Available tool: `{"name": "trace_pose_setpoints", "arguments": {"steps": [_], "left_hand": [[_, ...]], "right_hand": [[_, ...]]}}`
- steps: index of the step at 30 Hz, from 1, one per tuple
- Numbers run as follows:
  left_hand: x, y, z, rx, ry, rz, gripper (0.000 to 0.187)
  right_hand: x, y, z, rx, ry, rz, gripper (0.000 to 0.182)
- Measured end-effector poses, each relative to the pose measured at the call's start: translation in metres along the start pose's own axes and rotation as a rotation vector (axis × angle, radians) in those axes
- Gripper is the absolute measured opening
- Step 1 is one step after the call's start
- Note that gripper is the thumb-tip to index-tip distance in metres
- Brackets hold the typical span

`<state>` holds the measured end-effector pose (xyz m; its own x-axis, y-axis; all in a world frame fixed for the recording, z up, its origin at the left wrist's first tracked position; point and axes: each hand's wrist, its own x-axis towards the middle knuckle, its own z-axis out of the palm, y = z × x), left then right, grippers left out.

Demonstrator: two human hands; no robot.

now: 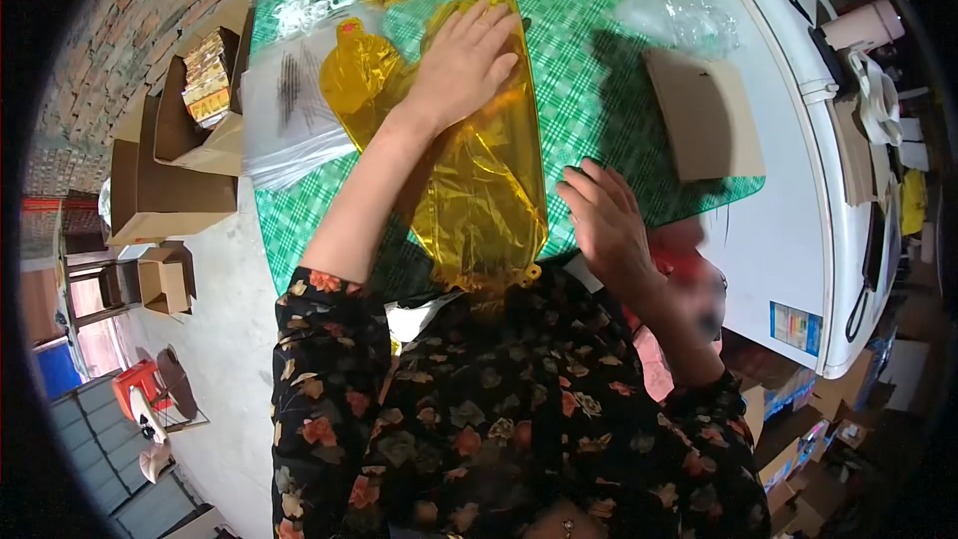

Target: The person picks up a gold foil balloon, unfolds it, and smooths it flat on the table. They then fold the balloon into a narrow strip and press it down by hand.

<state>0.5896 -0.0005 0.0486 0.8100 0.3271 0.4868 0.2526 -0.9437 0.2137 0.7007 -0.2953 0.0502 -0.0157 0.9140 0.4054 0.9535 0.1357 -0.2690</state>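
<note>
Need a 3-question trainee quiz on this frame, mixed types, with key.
1. True or false: the left hand lies flat on the gold foil balloon.
2. What does the balloon lie on?
A. bare floor
B. green checked cloth
C. cardboard box
3. Fill in: the right hand is open beside the balloon's ____ edge, holding nothing.

Key:
1. True
2. B
3. right
</note>
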Motion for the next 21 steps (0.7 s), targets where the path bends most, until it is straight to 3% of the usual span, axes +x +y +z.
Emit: {"name": "trace_pose_setpoints", "arguments": {"steps": [4, 10, 11, 15, 21], "left_hand": [[-0.021, 0.008, -0.020, 0.002, -0.052, 0.033, 0.051], [-0.065, 0.033, -0.053, -0.134, 0.028, 0.002, 0.035], [-0.071, 0.042, -0.060, -0.124, 0.052, 0.012, 0.025], [-0.101, 0.065, -0.078, -0.134, 0.024, 0.040, 0.020], [-0.118, 0.077, -0.078, -0.148, -0.062, 0.011, 0.027]], "right_hand": [[0.002, -0.001, 0.004, -0.022, 0.003, -0.015, 0.038], [0.004, -0.006, 0.004, -0.010, -0.021, 0.019, 0.041], [0.004, -0.006, 0.004, -0.010, -0.026, 0.021, 0.043], [0.008, -0.011, 0.000, 0.007, -0.071, 0.041, 0.050], [0.011, -0.016, -0.001, -0.004, -0.130, 0.068, 0.056]]}}
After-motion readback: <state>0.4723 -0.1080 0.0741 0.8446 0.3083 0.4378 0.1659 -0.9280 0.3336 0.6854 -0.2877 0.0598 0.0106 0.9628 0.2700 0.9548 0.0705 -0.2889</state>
